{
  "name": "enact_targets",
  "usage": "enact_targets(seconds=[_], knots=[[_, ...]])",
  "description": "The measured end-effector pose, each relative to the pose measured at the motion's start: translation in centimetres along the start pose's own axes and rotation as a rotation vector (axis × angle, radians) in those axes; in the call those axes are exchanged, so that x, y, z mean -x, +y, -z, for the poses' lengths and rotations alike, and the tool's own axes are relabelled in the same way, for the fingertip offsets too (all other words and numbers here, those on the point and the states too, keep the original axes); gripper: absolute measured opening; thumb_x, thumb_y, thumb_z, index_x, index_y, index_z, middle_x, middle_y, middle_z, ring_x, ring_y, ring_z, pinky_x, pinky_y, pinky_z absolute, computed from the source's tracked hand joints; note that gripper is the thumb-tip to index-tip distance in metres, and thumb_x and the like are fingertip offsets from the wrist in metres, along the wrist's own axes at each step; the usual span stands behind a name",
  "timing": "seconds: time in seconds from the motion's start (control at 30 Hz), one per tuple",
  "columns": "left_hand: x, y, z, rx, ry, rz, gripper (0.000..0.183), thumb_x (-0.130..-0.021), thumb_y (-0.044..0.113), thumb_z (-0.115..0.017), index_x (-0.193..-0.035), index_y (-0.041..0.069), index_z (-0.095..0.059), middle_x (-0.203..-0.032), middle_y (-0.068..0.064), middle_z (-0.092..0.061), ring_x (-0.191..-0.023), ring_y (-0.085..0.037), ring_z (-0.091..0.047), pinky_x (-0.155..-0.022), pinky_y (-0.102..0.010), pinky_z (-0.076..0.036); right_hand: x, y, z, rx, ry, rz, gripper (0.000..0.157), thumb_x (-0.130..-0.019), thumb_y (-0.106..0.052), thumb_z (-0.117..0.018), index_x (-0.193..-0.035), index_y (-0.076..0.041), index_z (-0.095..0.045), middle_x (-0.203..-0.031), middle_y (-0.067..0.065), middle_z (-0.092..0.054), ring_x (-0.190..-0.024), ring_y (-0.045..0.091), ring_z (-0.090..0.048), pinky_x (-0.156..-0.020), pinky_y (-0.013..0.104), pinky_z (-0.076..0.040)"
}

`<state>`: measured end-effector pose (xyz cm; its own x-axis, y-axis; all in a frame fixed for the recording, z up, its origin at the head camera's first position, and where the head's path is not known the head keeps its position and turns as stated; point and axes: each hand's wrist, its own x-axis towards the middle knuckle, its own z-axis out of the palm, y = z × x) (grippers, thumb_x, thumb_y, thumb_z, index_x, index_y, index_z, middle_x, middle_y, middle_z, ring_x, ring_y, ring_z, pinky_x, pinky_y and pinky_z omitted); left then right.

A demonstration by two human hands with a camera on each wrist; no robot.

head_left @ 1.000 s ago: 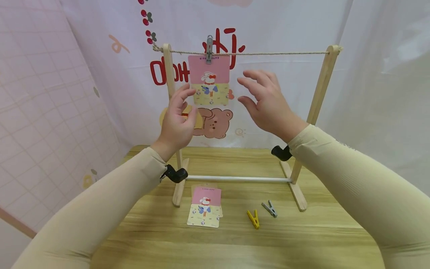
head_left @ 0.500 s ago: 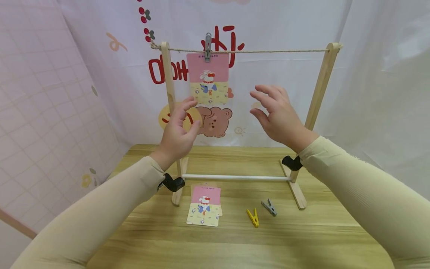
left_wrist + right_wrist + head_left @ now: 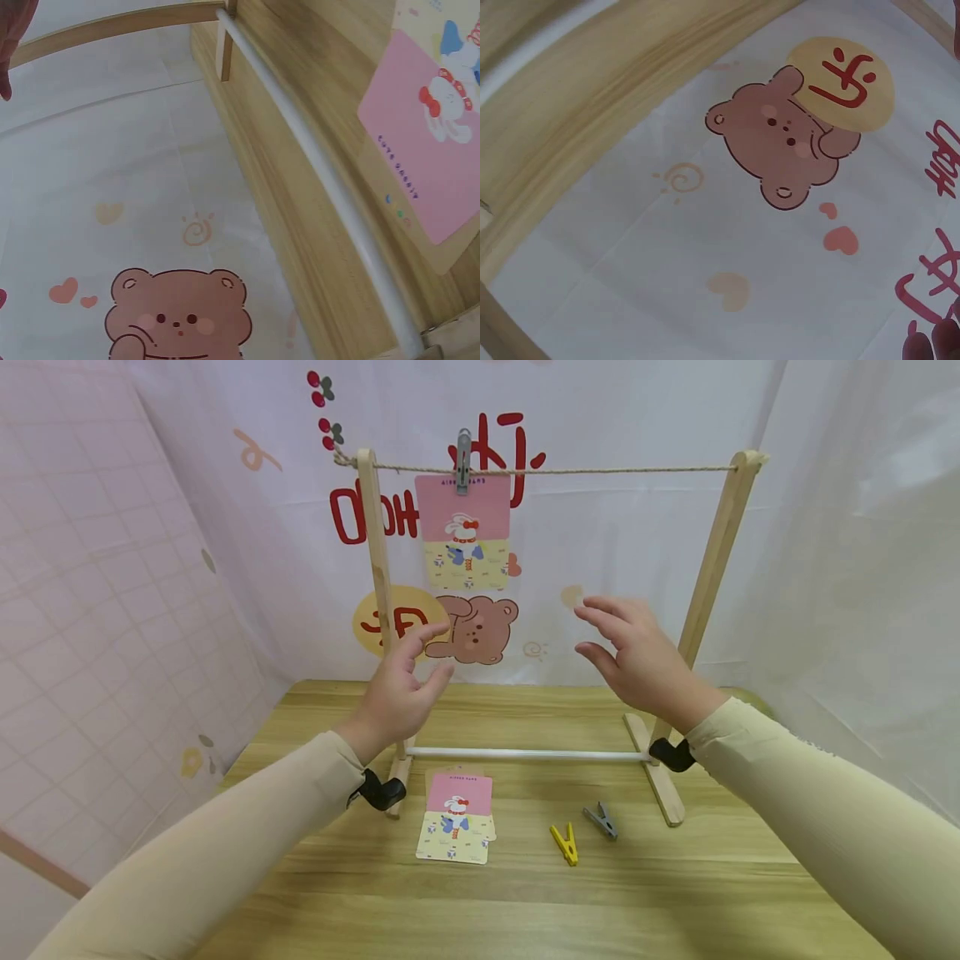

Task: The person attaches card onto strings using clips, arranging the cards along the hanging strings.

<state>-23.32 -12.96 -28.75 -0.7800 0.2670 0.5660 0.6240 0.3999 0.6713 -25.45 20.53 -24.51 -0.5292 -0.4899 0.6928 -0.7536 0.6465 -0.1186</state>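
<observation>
In the head view a pink and yellow rabbit card (image 3: 467, 533) hangs from a twine line (image 3: 600, 470), clipped at its top by a grey clothespin (image 3: 462, 462). My left hand (image 3: 397, 693) is raised in front of the rack's left post, fingers loosely bent and holding nothing. Over on the right, my right hand (image 3: 633, 656) is also in the air with relaxed fingers, apart from the card. On the table lie a matching rabbit card (image 3: 453, 820) over another card, a yellow clothespin (image 3: 566, 843) and a second grey clothespin (image 3: 601, 821).
The wooden rack has a left post (image 3: 378, 543), a right post (image 3: 712, 568) and a white crossbar (image 3: 525, 754) low down. It stands on a wood-grain table (image 3: 525, 902). A printed white cloth (image 3: 637, 543) hangs behind it, with a bear picture (image 3: 178, 315) on it.
Both hands have come down from beside the hanging card, and the right hand has also moved further right. The card stays clipped to the line; the things on the table have not moved.
</observation>
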Motion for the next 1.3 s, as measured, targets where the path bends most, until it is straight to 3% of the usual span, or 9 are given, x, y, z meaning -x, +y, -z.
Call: enact_targets(seconds=[0.07, 0.1, 0.33, 0.6, 0.67, 0.73, 0.83, 1.17, 1.3], knots=[[0.4, -0.3, -0.1, -0.012, -0.030, 0.014, 0.053, -0.106, 0.018, -0.063, -0.156, 0.014, -0.046, -0.161, -0.004, -0.046, -0.042, -0.018, -0.030, -0.048, -0.029, -0.040, 0.6, 0.1, -0.2, 0.000, -0.017, -0.005, 0.047, -0.094, -0.002, -0.077, -0.138, 0.006, -0.063, -0.143, 0.027, -0.059, -0.128, 0.051, -0.050, -0.106, 0.060, -0.041], [0.5, -0.6, -0.2, -0.022, -0.044, 0.020, 0.052, -0.106, 0.019, -0.063, -0.155, 0.014, -0.046, -0.161, -0.004, -0.046, -0.042, -0.015, -0.029, -0.054, -0.025, -0.043, 0.9, 0.2, -0.2, 0.001, -0.029, -0.008, 0.047, -0.094, -0.002, -0.077, -0.138, 0.006, -0.064, -0.143, 0.027, -0.060, -0.128, 0.050, -0.051, -0.105, 0.060, -0.042], [1.7, -1.9, -0.7, -0.058, -0.167, 0.088, 0.054, -0.106, 0.023, -0.064, -0.157, 0.018, -0.046, -0.164, -0.002, -0.044, -0.041, -0.012, -0.033, -0.041, -0.028, -0.041, 3.3, 0.8, -0.9, -0.003, -0.153, -0.065, 0.046, -0.096, -0.009, -0.077, -0.139, 0.003, -0.063, -0.138, 0.023, -0.064, -0.128, 0.046, -0.057, -0.106, 0.060, -0.047], [3.3, -3.3, -0.9, -0.136, -0.309, 0.187, 0.058, -0.105, 0.030, -0.066, -0.158, 0.020, -0.044, -0.163, -0.001, -0.046, -0.043, -0.017, -0.039, -0.066, -0.037, -0.053, 6.5, 1.7, -1.9, 0.020, -0.310, -0.132, 0.047, -0.097, -0.016, -0.076, -0.139, 0.002, -0.064, -0.137, 0.021, -0.067, -0.128, 0.045, -0.061, -0.106, 0.060, -0.050], [3.7, -3.6, -1.1, -0.165, -0.344, 0.212, 0.059, -0.105, 0.033, -0.067, -0.158, 0.022, -0.045, -0.163, 0.000, -0.046, -0.064, -0.020, -0.061, -0.081, -0.045, -0.059, 7.2, 1.7, -2.1, 0.022, -0.351, -0.154, 0.046, -0.098, -0.019, -0.076, -0.138, 0.001, -0.065, -0.136, 0.021, -0.068, -0.128, 0.044, -0.061, -0.106, 0.060, -0.051], [4.0, -4.0, -1.3, -0.194, -0.382, 0.244, 0.059, -0.104, 0.037, -0.067, -0.157, 0.023, -0.046, -0.163, 0.002, -0.047, -0.103, -0.025, -0.071, -0.101, -0.052, -0.056, 8.0, 1.7, -2.4, 0.020, -0.393, -0.169, 0.045, -0.099, -0.022, -0.075, -0.137, 0.000, -0.066, -0.136, 0.020, -0.069, -0.128, 0.043, -0.062, -0.105, 0.059, -0.051], [4.5, -4.6, -1.6, -0.227, -0.442, 0.277, 0.060, -0.103, 0.038, -0.069, -0.156, 0.021, -0.048, -0.162, 0.001, -0.049, -0.151, -0.029, -0.045, -0.123, -0.056, -0.037, 9.0, 1.7, -2.9, 0.011, -0.448, -0.184, 0.046, -0.099, -0.025, -0.075, -0.137, -0.002, -0.066, -0.135, 0.019, -0.069, -0.127, 0.042, -0.064, -0.105, 0.058, -0.053], [5.9, -5.9, -2.4, -0.286, -0.598, 0.394, 0.059, -0.099, 0.039, -0.075, -0.152, 0.025, -0.054, -0.157, 0.001, -0.054, -0.145, -0.027, -0.051, -0.120, -0.056, -0.041, 12.8, 2.1, -4.4, -0.021, -0.544, -0.151, 0.043, -0.092, -0.024, -0.083, -0.127, -0.002, -0.072, -0.124, 0.011, -0.074, -0.116, 0.033, -0.070, -0.097, 0.050, -0.058], [6.5, -6.3, -2.7, -0.375, -0.666, 0.385, 0.061, -0.098, 0.039, -0.076, -0.152, 0.022, -0.054, -0.157, -0.001, -0.053, -0.137, -0.026, -0.055, -0.118, -0.053, -0.043, 13.7, 2.3, -5.1, -0.050, -0.605, -0.151, 0.042, -0.092, -0.027, -0.083, -0.123, -0.002, -0.074, -0.119, 0.010, -0.074, -0.110, 0.030, -0.072, -0.092, 0.045, -0.060]])
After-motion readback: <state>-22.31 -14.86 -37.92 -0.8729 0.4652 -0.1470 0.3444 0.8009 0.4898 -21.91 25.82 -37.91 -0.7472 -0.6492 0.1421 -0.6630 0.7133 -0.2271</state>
